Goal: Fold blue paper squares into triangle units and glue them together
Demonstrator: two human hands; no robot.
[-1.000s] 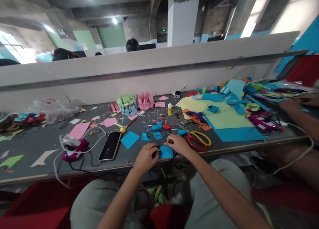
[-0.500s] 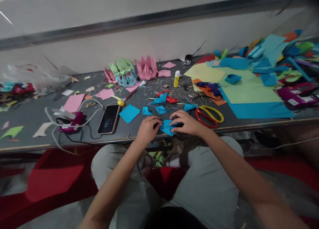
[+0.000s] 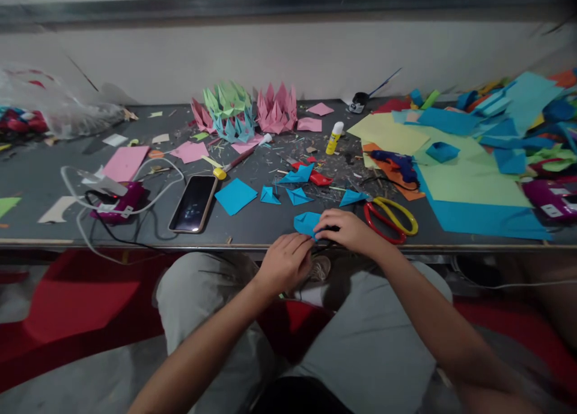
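A folded blue paper piece [image 3: 307, 223] lies at the near edge of the dark table [image 3: 54, 228]. My right hand [image 3: 349, 229] rests on its right side, fingers curled and pressing it down. My left hand [image 3: 285, 262] hangs just off the table edge below the piece, fingers bent, fingertips near the paper's lower corner. Three small folded blue triangles [image 3: 297, 195] and a flat blue square [image 3: 235, 195] lie just beyond.
Red and yellow scissors [image 3: 391, 218] lie right of my right hand. A phone [image 3: 193, 202], a purple glue gun with white cable [image 3: 118, 200], a glue stick [image 3: 334, 137], paper lotus shapes [image 3: 246, 110] and coloured sheets [image 3: 469, 179] crowd the table.
The view has tilted down. My left hand has slid back off the table edge toward me; my right hand stays on the blue paper.
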